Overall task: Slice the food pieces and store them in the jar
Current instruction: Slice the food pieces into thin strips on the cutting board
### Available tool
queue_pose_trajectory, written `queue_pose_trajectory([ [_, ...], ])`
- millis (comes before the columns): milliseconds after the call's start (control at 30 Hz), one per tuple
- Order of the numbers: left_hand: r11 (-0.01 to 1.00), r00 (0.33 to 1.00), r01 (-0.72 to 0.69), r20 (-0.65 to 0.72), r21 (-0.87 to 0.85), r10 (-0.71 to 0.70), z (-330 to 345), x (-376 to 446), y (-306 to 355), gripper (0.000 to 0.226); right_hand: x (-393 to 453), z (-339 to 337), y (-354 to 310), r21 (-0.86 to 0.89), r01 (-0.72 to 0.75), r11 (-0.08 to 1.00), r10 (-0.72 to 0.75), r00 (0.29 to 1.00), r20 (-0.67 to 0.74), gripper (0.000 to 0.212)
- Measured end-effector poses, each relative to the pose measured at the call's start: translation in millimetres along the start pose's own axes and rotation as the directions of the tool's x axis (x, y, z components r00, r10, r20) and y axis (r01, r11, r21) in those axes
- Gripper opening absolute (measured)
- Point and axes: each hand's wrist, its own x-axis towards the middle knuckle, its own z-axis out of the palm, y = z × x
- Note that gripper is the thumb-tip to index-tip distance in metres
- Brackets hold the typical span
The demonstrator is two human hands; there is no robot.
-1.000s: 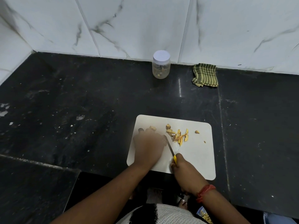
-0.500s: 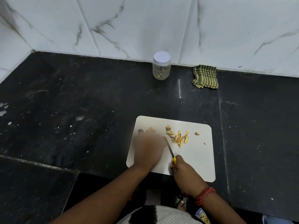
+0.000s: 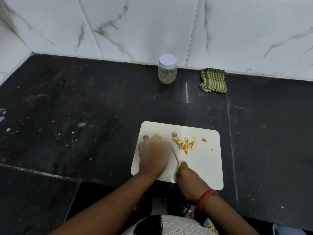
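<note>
A white cutting board [image 3: 203, 167] lies on the black counter in front of me. Yellow sliced food strips [image 3: 186, 144] are scattered on its far middle, with small bits to the right. My left hand [image 3: 154, 155] rests palm down on the board's left part, curled over a food piece [image 3: 158, 136] that pokes out beyond the fingers. My right hand [image 3: 187, 177] grips the yellow handle of a small knife [image 3: 175, 155], whose blade runs up along the left hand's right side. A clear jar [image 3: 167, 71] with a white lid stands shut by the wall, a few pieces inside.
A green striped cloth [image 3: 213, 80] lies folded against the marble wall, right of the jar. The black counter [image 3: 84, 107] spreads wide to the left and right, with white specks at the left. Its front edge steps in below my arms.
Both hands stay in the same spot on the board; the knife blade has barely shifted beside the left hand. The pile of slices looks the same.
</note>
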Motion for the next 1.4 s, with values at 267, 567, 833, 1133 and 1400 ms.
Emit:
queue_pose_trajectory([
  [267, 0.981, 0.983, 0.182, -0.01, -0.061, -0.183, 5, 4, 15, 0.005, 4, 2, 7, 0.061, 0.006, 0.998, -0.006, 1.0, 0.0, 0.01],
  [567, 0.978, 0.975, 0.207, -0.076, 0.004, -0.206, 10, 3, 22, 0.004, 3, 1, 5, 0.122, 0.019, 0.992, -0.02, 1.0, 0.005, 0.007],
  [833, 0.984, 0.977, 0.179, -0.118, 0.02, -0.175, 13, 1, 20, 0.003, -5, -4, -1, 0.239, -0.015, 0.971, -0.008, 0.995, 0.096, 0.009],
  [1133, 0.982, 0.974, 0.188, -0.133, 0.022, -0.184, 14, 1, 22, 0.002, -15, 3, -2, 0.066, 0.023, 0.998, -0.022, 1.0, -0.01, 0.011],
  [1400, 0.982, 0.974, 0.188, -0.131, 0.027, -0.183, 14, 1, 20, 0.002, -11, -1, -3, 0.042, 0.018, 0.999, -0.017, 1.0, -0.022, 0.017],
])
